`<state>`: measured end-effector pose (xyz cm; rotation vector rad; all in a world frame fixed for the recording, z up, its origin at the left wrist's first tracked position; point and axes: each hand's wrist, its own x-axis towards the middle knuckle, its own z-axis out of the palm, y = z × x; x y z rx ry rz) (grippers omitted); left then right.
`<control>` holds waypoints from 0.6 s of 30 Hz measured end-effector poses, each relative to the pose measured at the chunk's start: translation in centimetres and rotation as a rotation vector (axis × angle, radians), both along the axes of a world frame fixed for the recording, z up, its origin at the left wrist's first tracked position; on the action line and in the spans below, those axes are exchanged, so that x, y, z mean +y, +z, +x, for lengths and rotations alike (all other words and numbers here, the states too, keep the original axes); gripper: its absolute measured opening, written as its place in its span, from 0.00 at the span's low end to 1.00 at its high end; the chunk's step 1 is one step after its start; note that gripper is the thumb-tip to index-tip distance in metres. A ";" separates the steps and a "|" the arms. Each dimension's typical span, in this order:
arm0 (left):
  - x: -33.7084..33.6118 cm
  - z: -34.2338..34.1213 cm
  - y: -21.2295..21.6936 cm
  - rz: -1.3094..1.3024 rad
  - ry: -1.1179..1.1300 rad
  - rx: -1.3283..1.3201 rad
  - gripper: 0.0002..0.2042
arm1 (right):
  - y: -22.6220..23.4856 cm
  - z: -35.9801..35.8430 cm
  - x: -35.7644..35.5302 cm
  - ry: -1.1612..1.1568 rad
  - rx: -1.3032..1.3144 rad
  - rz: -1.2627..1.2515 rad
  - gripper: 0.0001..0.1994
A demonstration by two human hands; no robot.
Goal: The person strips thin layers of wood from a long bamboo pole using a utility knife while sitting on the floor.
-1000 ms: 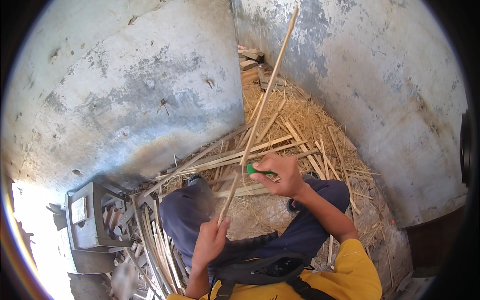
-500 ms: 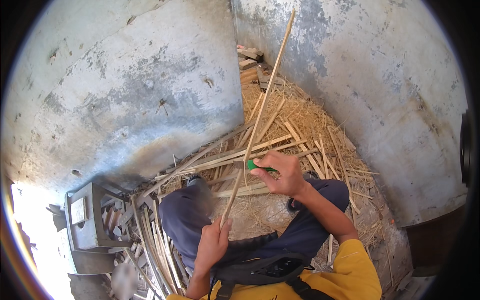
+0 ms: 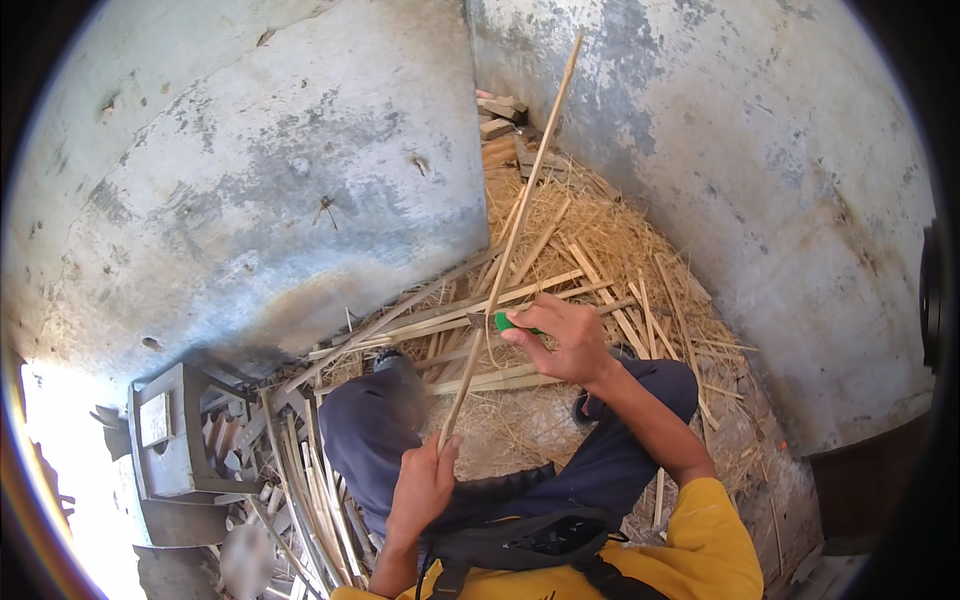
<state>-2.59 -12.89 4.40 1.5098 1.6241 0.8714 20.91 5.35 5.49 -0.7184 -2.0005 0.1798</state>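
My left hand point(image 3: 421, 486) is closed around the lower end of a long, thin wooden strip point(image 3: 527, 198). The strip slants up and away from me, its far end in front of the wall corner. My right hand point(image 3: 566, 338) grips the green handle of a knife point(image 3: 503, 321). A short dark blade sticks out from the handle and crosses the strip, touching it near its middle. My fingers hide part of the handle.
Loose strips point(image 3: 490, 381) and straw-like shavings point(image 3: 630, 230) cover the floor between my legs and the walls. More strips point(image 3: 300, 480) lie in a bundle to my left, beside a grey metal frame point(image 3: 168, 430). Wood pieces point(image 3: 500, 108) sit in the corner.
The strip has slid a little toward me, so its far end sits lower. My right hand and the knife stay at nearly the same place; my left hand has barely moved.
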 end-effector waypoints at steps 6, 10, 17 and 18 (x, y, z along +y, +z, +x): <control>-0.2 -0.1 -0.3 0.006 -0.002 0.006 0.12 | 0.2 0.0 -0.1 -0.019 -0.060 0.025 0.09; -1.0 -0.3 -0.2 -0.041 0.007 0.019 0.12 | -0.1 1.7 3.0 -0.126 0.102 -0.005 0.08; -1.4 -0.9 0.2 -0.072 0.017 0.022 0.12 | 0.7 1.4 3.5 -0.126 0.051 -0.011 0.07; -1.8 -1.0 0.0 -0.091 0.003 0.030 0.12 | 0.3 1.9 4.5 -0.158 0.061 -0.016 0.08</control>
